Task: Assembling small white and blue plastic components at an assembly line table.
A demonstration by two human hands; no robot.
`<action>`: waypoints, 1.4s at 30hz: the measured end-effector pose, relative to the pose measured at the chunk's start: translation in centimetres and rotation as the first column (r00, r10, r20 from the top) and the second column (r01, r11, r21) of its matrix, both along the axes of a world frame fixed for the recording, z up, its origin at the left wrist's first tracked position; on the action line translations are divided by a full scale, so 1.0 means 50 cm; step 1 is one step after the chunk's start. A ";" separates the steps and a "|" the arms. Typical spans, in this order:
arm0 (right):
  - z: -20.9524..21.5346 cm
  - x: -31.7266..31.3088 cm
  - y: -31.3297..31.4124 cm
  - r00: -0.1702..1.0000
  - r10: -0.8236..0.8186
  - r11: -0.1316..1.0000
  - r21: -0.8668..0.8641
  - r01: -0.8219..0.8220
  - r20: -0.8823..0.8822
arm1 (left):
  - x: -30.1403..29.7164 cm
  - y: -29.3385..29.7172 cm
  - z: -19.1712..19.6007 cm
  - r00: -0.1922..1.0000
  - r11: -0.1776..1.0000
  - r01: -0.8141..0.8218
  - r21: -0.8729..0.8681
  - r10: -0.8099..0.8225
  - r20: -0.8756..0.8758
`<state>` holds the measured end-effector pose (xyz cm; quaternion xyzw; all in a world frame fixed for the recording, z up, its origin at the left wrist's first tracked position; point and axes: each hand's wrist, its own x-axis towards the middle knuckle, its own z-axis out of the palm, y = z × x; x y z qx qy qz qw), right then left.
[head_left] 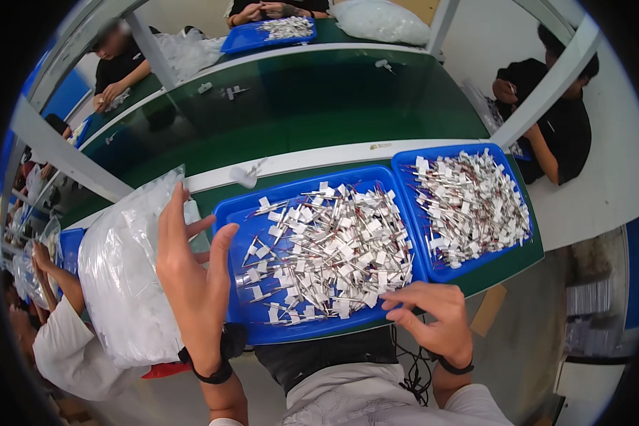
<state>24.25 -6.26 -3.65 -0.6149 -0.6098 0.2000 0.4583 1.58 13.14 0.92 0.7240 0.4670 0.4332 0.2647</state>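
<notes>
blue tray (pixel 228 220): plastic, shallow, sits on the green tabletop (pixel 319 106) right in front of the person, heaped with small silver-and-white tagged parts (pixel 334 248) with thin metal leads; the rim keeps the loose pile from spilling.
second blue tray (pixel 405 160): just beside the first, on its right, touching or nearly so, holding a like heap, within easy reach.
left hand (pixel 192 277): raised, fingers spread wide and thumb out, holding nothing; it hovers between the near tray's left rim and the clear plastic bag (pixel 121 277).
clear plastic bag: bulging, full of pale pieces, stands at the tray's left, close enough for that hand to reach either.
right hand (pixel 437 316): at the near tray's front right corner, fingers curled in; it seems to pinch one small part at the rim, though the view is too small to be sure.
wrists: each wears a dark band.
other people: several sit around the tabletop; a third blue tray (pixel 238 39) lies at the far side before one of them.
</notes>
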 end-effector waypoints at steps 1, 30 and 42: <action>-0.005 -0.004 0.000 1.000 0.020 1.000 -0.012 -0.020 -0.010 | -0.006 0.000 0.003 0.995 0.980 -0.093 0.175 0.098 -0.020; -0.052 0.004 -0.005 0.995 -0.023 0.999 0.028 0.026 -0.098 | -0.193 0.052 -0.085 0.213 0.987 0.129 0.095 0.066 -0.975; -0.052 0.027 -0.016 0.995 -0.029 0.998 0.056 0.035 -0.096 | -0.190 0.078 -0.089 0.280 0.996 0.090 0.019 -0.007 -0.960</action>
